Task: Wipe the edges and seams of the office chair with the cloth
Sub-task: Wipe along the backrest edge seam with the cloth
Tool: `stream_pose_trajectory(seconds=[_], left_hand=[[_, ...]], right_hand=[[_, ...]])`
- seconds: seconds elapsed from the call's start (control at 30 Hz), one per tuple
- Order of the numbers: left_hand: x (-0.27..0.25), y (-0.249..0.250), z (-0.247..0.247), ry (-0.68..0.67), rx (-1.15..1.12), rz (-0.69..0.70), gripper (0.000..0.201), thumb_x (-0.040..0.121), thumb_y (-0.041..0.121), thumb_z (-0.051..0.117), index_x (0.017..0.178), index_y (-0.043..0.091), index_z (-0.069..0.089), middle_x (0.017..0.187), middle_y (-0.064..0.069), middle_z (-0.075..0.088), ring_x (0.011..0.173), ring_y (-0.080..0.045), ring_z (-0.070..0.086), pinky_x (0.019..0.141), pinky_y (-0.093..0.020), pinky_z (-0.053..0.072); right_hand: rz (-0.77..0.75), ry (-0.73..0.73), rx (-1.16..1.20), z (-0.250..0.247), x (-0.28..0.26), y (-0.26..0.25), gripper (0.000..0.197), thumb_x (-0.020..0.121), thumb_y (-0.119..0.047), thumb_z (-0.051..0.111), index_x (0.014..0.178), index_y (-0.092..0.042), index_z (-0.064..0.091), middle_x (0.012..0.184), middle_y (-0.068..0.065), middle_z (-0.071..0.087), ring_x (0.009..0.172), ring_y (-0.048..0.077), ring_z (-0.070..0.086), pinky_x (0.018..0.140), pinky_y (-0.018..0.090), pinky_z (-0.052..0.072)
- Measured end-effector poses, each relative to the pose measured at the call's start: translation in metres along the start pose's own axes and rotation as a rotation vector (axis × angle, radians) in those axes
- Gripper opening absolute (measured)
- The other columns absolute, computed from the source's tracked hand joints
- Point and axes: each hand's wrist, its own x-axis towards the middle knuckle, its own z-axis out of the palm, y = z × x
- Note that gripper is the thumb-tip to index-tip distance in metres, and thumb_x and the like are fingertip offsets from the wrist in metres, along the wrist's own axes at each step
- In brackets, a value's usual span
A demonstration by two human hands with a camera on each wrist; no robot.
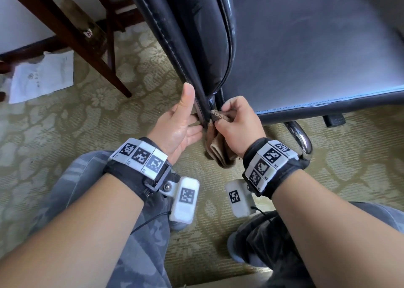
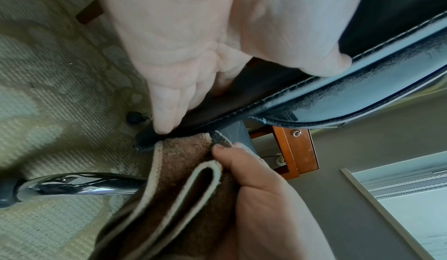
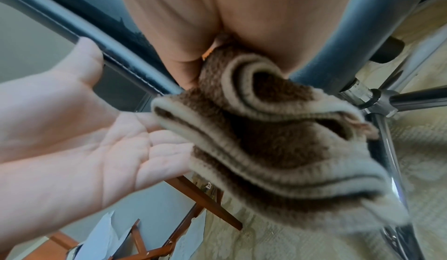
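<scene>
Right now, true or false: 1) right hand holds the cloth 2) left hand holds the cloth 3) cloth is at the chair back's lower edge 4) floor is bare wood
1) The right hand grips the brown cloth. True.
2) The left hand grips the cloth. False: it steadies the chair back's edge, thumb up.
3) The cloth touches the chair back's lower edge. True.
4) The floor is bare wood. False: patterned carpet.
</scene>
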Motion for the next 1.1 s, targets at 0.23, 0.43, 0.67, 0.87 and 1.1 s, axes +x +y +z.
stream_pose_trajectory(seconds=[0.23,0.43,0.67,0.87,1.1], left_hand=[[-0.001,0.002,0.0,-0.011,-0.007,0.016,0.13,0.04,0.096,0.071,0.145,0.02,0.057,0.129,-0.011,0.073,0.118,-0.023,0.072,0.115,-0.047,0.047],[0.001,0.001,-0.002,-0.006,-0.003,0.012,0.135,0.038,0.098,0.07,0.147,0.021,0.054,0.135,-0.013,0.069,0.122,-0.025,0.07,0.117,-0.05,0.044],[0.001,0.0,-0.002,-0.015,0.0,0.034,0.126,0.042,0.095,0.07,0.141,0.019,0.058,0.123,-0.01,0.076,0.115,-0.024,0.074,0.112,-0.046,0.049],[0.003,-0.001,-0.002,0.008,-0.005,0.025,0.125,0.039,0.096,0.07,0.139,0.02,0.059,0.121,-0.011,0.076,0.113,-0.024,0.074,0.112,-0.047,0.049],[0.001,0.0,-0.001,0.005,0.016,0.016,0.093,0.078,0.085,0.05,0.141,0.017,0.058,0.123,-0.013,0.075,0.115,-0.026,0.073,0.111,-0.048,0.05]], right_hand=[[-0.018,-0.008,-0.039,0.004,-0.008,0.005,0.033,0.09,-0.013,0.066,0.121,-0.026,0.071,0.109,-0.014,0.074,0.1,0.002,0.067,0.095,0.017,0.048],[-0.001,-0.013,0.024,0.004,-0.01,0.004,0.035,0.094,-0.013,0.065,0.125,-0.025,0.073,0.118,-0.012,0.073,0.104,-0.002,0.064,0.084,-0.004,0.038],[-0.074,0.022,0.028,0.011,-0.01,0.01,0.034,0.092,-0.006,0.066,0.123,-0.019,0.074,0.126,-0.008,0.067,0.113,-0.004,0.056,0.096,-0.005,0.029],[0.008,-0.026,0.053,0.011,-0.016,0.009,0.039,0.095,-0.013,0.065,0.13,-0.028,0.07,0.131,-0.016,0.067,0.123,-0.005,0.057,0.112,0.016,0.038],[0.005,-0.014,0.162,0.008,-0.02,0.001,0.038,0.092,-0.011,0.067,0.126,-0.028,0.072,0.118,-0.012,0.074,0.11,-0.001,0.067,0.108,0.03,0.049]])
